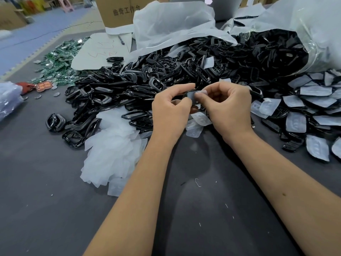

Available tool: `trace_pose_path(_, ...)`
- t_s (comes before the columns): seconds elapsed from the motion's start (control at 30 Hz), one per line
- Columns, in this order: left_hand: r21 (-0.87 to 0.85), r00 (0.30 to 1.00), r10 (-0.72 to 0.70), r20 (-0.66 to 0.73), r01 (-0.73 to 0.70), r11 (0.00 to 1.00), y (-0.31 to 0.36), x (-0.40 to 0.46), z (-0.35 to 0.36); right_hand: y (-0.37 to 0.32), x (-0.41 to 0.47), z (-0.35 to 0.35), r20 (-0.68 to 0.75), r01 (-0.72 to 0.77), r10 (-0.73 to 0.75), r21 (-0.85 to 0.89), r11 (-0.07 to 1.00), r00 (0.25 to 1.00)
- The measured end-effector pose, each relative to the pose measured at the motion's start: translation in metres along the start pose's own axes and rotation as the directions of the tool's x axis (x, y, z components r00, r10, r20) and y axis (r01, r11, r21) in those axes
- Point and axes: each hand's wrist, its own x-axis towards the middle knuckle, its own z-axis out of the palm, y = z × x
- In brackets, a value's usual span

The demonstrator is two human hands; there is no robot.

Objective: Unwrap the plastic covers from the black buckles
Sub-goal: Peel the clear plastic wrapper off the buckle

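Both hands meet over the middle of the dark table, holding one black buckle (191, 97) between them. My left hand (170, 109) grips the buckle's left side. My right hand (227, 104) pinches the clear plastic cover (200, 92) at the buckle's top edge. Most of the buckle is hidden by the fingers. A big heap of unwrapped black buckles (132, 85) lies behind and to the left. Buckles still in plastic covers (311, 111) lie in a pile at the right. Removed covers (112, 148) form a whitish heap left of my left forearm.
A large plastic bag (313, 34) spilling black buckles lies at the back right. White paper (175, 23) and a cardboard box (118, 12) stand behind the heap. Green packets (59, 61) are scattered at the far left. The grey table (193, 209) stretches toward me.
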Motion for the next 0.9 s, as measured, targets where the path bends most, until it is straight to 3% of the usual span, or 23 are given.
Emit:
trace_pose_path(0.47,0.074,1.000,-0.015,-0.007,0.016,0.997,0.0036,-0.0002,-0.0004,0.0025,0.0010,-0.0002,0.082,-0.002,-0.002,0.044,0.999,0.997)
trace_pose_path(0.9,0.066,1.000,0.018,0.008,-0.019,0.998,-0.0006,0.0007,-0.0012,0.0017,0.0000,0.0008,-0.001,-0.050,0.050,0.024,0.998,0.999)
